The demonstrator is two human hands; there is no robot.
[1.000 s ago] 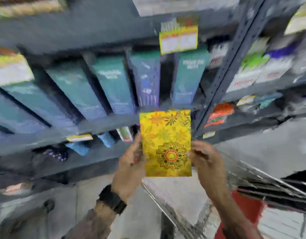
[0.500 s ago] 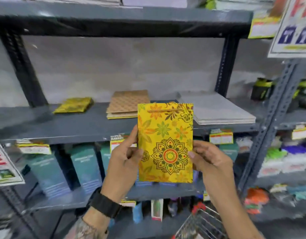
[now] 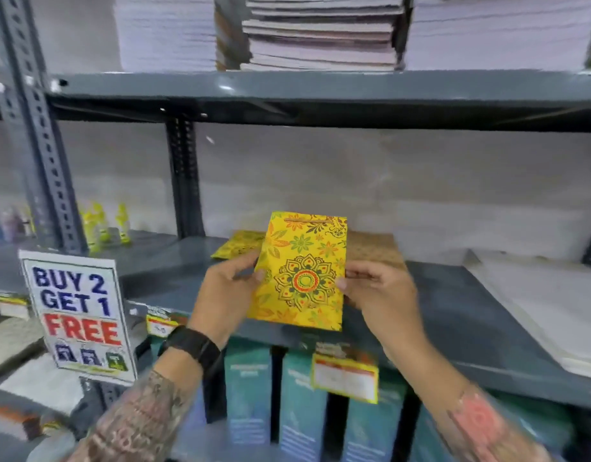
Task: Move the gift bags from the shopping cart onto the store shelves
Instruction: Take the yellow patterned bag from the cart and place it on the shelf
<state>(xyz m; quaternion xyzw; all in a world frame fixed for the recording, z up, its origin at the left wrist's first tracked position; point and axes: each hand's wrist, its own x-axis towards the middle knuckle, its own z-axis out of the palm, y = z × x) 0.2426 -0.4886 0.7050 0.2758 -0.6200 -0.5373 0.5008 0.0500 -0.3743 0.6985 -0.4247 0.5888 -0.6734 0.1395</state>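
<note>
You've got the yellow bag (image 3: 302,271) upright in both hands, floral face toward you, held above the front part of the grey shelf (image 3: 454,315). Left hand (image 3: 227,291) pinches its left edge, thumb on the front; right hand (image 3: 374,288) clamps the right edge the same way. Black watch (image 3: 192,346) on your left wrist. Behind the bag on the shelf: another yellow bag (image 3: 237,250) lying flat to the left, a brown stack (image 3: 374,250) to the right. White sheets (image 3: 537,305) lie further right. Promo sign (image 3: 79,316) stands at lower left. Teal boxes (image 3: 300,395) sit below the shelf.
</note>
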